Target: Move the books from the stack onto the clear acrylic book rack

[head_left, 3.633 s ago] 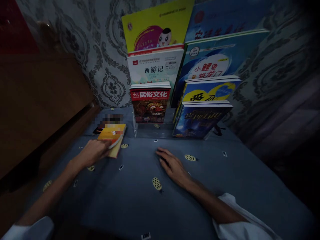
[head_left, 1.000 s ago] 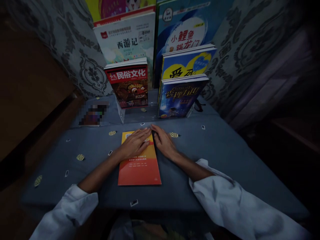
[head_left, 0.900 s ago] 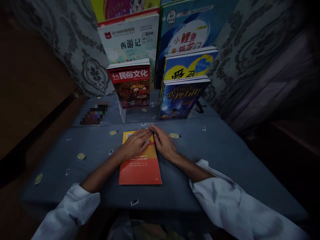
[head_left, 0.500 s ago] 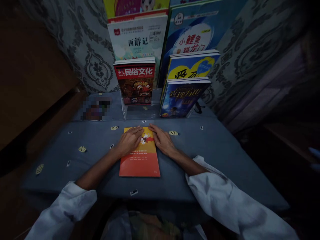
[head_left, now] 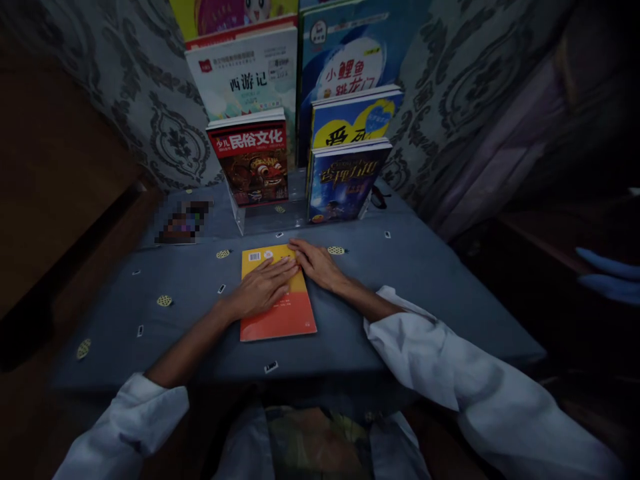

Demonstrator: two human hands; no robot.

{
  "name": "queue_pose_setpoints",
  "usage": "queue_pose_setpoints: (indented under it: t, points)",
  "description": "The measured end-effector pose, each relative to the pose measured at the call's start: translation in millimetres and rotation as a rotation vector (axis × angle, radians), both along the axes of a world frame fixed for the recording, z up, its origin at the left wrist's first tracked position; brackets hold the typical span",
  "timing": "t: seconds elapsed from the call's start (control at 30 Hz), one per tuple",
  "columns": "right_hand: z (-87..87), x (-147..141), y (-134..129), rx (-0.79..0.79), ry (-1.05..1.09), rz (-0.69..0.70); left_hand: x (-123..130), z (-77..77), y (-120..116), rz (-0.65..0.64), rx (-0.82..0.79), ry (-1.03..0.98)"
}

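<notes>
A yellow and orange booklet (head_left: 277, 323) lies on the blue tablecloth in front of me, with a barcode showing near its top left corner. My left hand (head_left: 263, 287) rests flat across the middle of the booklet, fingers stretched toward its right edge. At the upper right corner of the booklet is my right hand (head_left: 320, 265), its fingers extended and touching the edge. The fingertips of both hands are close together. Neither hand grips anything.
Behind the booklet, a clear stand (head_left: 240, 217) holds several upright books, among them a red one (head_left: 253, 163) and a dark blue one (head_left: 345, 183). A blurred flat item (head_left: 184, 222) lies at the back left of the table. Dark glasses (head_left: 380, 198) sit behind the stand's right side.
My left hand has slid down and right over the booklet, uncovering its barcode. My right hand stays at the upper right corner. The whole view has shifted slightly.
</notes>
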State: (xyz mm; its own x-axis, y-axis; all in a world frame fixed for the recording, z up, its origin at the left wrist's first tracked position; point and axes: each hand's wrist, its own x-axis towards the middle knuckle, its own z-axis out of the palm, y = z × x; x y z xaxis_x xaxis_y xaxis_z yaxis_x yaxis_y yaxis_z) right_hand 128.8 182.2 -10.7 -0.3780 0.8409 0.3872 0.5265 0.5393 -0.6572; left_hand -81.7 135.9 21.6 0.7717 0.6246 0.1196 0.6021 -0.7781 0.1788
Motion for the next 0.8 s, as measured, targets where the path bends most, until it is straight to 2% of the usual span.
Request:
queue_pose_setpoints:
  t: [0.2, 0.33, 0.43, 0.57, 0.73, 0.8]
  points:
    - [-0.8, 0, -3, 0.053, -0.068, 0.02, 3, 8.4, -42, -0.192, -0.092, 0.011]
    - [-1.8, 1, -2, 0.063, -0.093, 0.021, 3, 14.7, -65, -0.225, -0.135, 0.027]
    - [-3.2, 1, -2, 0.07, -0.101, 0.033, 3, 17.0, -68, -0.234, -0.154, 0.005]
    - [-4.3, 2, -2, 0.085, -0.133, 0.06, -8, 12.1, -49, -0.17, -0.178, -0.061]
    - [8.1, -4, -6, 0.112, -0.302, 0.059, -47, -6.6, 9, 0.156, -0.137, -0.228]
    - [15.5, -15, -6, 0.113, -0.377, 0.074, -62, -14.0, 29, 0.193, -0.191, -0.325]
